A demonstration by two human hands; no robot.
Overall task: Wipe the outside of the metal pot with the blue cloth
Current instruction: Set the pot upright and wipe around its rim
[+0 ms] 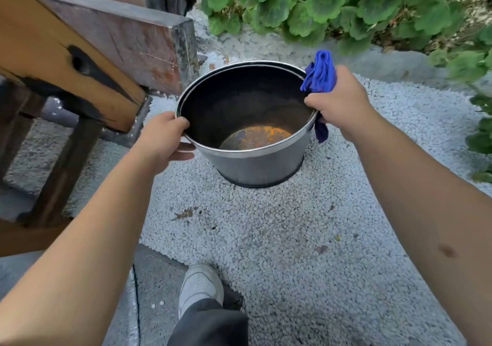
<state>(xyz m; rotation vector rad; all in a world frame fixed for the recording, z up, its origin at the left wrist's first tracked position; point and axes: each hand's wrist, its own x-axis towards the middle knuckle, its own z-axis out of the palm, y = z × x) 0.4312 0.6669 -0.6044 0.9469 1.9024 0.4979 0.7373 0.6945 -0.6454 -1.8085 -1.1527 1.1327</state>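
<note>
Outdoor setting: pale gravel (266,239) ground, bordered far right and top by leafy green plants (346,2). Far left: a wooden beam (53,49), orange-brown with a dark knot and black streaks, runs diagonally toward the centre; dark wooden legs stand below it, and a rust-toned slab (127,33) with a grey edge lies behind it. Left hand (162,137): closed on the left rim of the pot (255,159), thumb hooked over the rim to the inside, fingers curled against the outer wall below. Pot: centre of view, round, grey metal outside, dark inside, with an orange rust patch (257,137) on the bottom. It is tilted slightly, mouth toward the camera. Whether its base touches the gravel or is lifted just off it cannot be told; a dark band shows at the base. Right hand (343,100): on the right rim of the pot, fingers closed around the cloth (320,73) and pressing it against the rim and outer wall. Cloth: blue, bunched; one end sticks up above the hand, the other end hangs below the hand along the pot's right side. Both forearms are bare and reach in from the bottom corners. Bottom centre: a white shoe (199,284) and a dark trouser leg (210,324), standing on a grey paved strip at the gravel's edge.
</note>
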